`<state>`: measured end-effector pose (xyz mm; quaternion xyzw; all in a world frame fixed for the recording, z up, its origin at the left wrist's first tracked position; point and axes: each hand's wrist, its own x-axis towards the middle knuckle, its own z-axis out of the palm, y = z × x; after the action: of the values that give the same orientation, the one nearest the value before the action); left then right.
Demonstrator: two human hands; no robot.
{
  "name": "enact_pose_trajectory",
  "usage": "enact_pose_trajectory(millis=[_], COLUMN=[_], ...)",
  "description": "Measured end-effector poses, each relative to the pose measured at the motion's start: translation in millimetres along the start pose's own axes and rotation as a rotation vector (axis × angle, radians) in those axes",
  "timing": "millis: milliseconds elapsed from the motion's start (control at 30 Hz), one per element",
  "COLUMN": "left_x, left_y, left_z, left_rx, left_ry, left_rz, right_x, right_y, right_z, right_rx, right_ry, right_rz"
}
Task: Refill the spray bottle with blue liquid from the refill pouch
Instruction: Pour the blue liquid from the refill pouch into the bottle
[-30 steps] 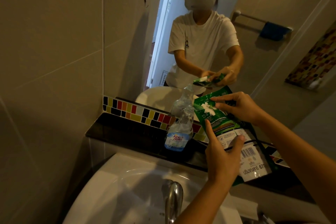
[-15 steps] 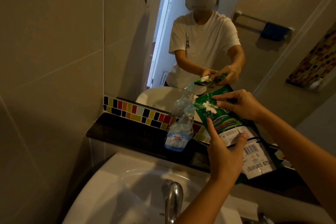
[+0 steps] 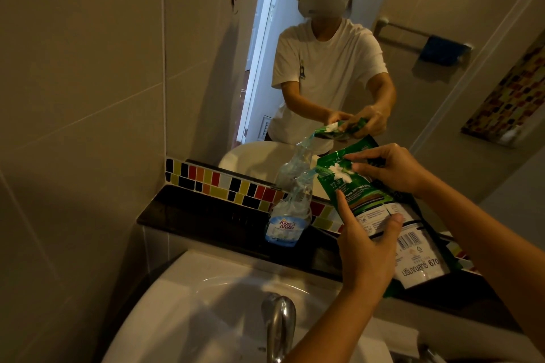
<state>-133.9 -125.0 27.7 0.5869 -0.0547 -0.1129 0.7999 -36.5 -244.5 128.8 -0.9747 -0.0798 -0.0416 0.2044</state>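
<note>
While I held the refill pouch [image 3: 380, 215] in both hands, its long axis tilted up-left toward the spray bottle [image 3: 290, 209]. The left hand [image 3: 365, 253] gripped its middle; the right hand [image 3: 389, 168] pinched the top corner, nearer the bottle's mouth.

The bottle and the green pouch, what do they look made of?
The bottle looks like thin clear plastic: you can see through it, and it bears a printed label. The green pouch seems to be glossy flexible plastic film, since it bends and catches light where the left hand and right hand hold it.
</note>
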Motion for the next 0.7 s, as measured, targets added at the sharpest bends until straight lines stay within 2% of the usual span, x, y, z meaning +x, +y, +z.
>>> enact_pose_trajectory(millis=[700], left_x=[0.3], left_y=[7.6], left_z=[2.8], left_rx=[-0.001], left_ry=[-0.008], left_rz=[-0.003], right_x=[3.1], right_y=[-5.3], right_z=[-7.8], right_rx=[-0.016], right_ry=[0.004], right_rz=[-0.007])
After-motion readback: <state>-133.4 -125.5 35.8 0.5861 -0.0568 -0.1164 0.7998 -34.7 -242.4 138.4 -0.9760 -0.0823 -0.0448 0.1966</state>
